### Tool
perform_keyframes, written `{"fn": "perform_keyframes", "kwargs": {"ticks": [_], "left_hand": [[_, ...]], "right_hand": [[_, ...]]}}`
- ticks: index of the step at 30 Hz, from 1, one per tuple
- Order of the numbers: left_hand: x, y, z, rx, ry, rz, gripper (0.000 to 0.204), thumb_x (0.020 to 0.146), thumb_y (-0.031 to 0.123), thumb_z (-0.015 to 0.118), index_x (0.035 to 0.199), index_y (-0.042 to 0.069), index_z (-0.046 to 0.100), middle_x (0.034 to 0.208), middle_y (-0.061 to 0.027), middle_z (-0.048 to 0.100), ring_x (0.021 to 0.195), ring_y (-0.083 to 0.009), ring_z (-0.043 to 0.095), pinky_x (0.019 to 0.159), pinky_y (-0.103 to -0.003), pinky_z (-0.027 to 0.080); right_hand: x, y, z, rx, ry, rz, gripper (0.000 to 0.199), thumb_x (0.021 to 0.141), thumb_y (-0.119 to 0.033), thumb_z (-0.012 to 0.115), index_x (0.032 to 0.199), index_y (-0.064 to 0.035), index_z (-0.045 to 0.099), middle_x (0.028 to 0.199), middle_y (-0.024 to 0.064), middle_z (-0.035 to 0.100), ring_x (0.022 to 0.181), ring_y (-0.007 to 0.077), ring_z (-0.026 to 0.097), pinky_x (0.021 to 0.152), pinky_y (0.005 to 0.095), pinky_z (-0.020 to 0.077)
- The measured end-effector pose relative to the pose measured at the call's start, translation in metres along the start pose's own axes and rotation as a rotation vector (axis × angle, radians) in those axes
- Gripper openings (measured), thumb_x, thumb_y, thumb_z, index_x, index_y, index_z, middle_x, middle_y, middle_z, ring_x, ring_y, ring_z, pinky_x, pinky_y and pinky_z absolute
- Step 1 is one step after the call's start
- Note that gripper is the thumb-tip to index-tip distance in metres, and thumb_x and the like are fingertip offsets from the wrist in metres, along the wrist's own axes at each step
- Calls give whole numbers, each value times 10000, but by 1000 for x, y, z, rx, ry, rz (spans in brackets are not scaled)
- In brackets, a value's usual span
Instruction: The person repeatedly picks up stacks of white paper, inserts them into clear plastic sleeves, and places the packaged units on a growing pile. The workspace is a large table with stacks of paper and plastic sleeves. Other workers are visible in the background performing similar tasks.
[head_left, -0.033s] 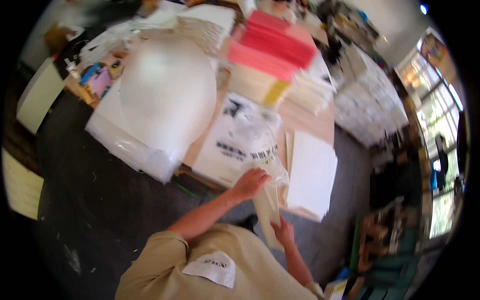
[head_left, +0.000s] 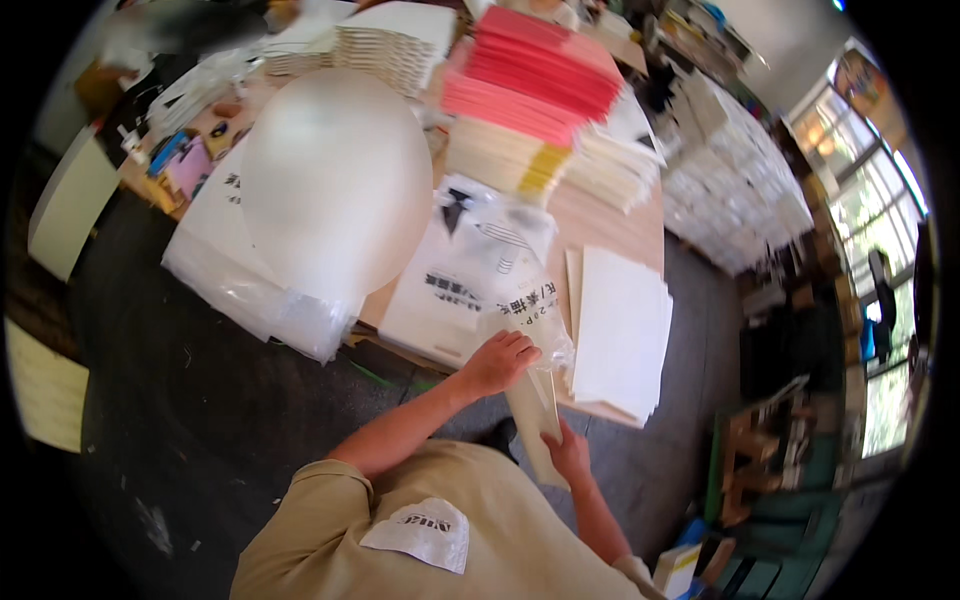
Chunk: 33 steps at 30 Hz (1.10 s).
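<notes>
My left hand (head_left: 503,362) is closed on the mouth of a clear printed plastic bag (head_left: 512,262) at the table's near edge. Just below it, my right hand (head_left: 570,452) grips the side of a narrow-looking cream stack of paper sheets (head_left: 533,422), seen nearly edge-on and tilted. The stack's upper end reaches the bag's mouth; how far it goes inside is hard to make out. Under the bag lies a white printed package (head_left: 425,320). To the right rests a pile of white sheets (head_left: 622,330).
Pink-red paper stacks (head_left: 545,75) sit on cream ones (head_left: 490,160) farther back on the wooden table (head_left: 625,232). Plastic-wrapped packages (head_left: 250,290) lie at the left, partly hidden by a pale round patch. A tall white stack (head_left: 740,175) stands beyond the table's right side.
The view has shifted slightly and sharpened, so table items sit a little higher in it. Both hands keep their grips, with the right hand slightly higher in the picture.
</notes>
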<state>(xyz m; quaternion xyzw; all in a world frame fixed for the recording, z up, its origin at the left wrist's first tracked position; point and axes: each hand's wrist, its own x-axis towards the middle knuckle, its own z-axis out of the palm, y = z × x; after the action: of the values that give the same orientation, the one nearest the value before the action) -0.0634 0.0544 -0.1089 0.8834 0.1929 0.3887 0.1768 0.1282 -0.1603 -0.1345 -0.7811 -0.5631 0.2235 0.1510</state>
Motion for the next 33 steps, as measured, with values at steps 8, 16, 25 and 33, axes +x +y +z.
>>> {"fn": "perform_keyframes", "kwargs": {"ticks": [8, 16, 25, 33], "left_hand": [[0, 5, -9, -65, 174, -254, 344, 703, -52, 615, 1024, 72, 623, 925, -83, 586, 925, -305, 575, 825, -419, 483], [-27, -8, 8, -87, -78, 12, 243, 742, 25, 584, 973, 73, 640, 934, -73, 611, 920, -280, 587, 828, -392, 486], [-9, 64, 19, -142, -136, 254, 183, 757, 70, 588, 934, 63, 637, 928, -72, 598, 930, -243, 583, 847, -358, 481], [-17, 54, -7, -169, -35, 0, 223, 709, 6, 619, 922, 65, 645, 912, -95, 595, 920, -277, 590, 827, -391, 500]], "right_hand": [[-11, -10, -9, 77, 161, 10, 537, 847, -270, 721, 1341, -149, 549, 875, 212, 693, 781, 436, 658, 685, 505, 532], [4, -5, -20, 411, 90, 162, 435, 842, -250, 739, 1209, -44, 627, 1045, 223, 693, 989, 386, 666, 816, 425, 534], [54, 20, 7, 177, 304, -222, 364, 839, -259, 700, 1116, -29, 641, 973, 245, 677, 905, 444, 647, 766, 488, 519], [116, -8, 15, 320, 315, -119, 461, 815, -238, 731, 1184, -2, 586, 980, 239, 672, 932, 412, 647, 779, 472, 517]]}}
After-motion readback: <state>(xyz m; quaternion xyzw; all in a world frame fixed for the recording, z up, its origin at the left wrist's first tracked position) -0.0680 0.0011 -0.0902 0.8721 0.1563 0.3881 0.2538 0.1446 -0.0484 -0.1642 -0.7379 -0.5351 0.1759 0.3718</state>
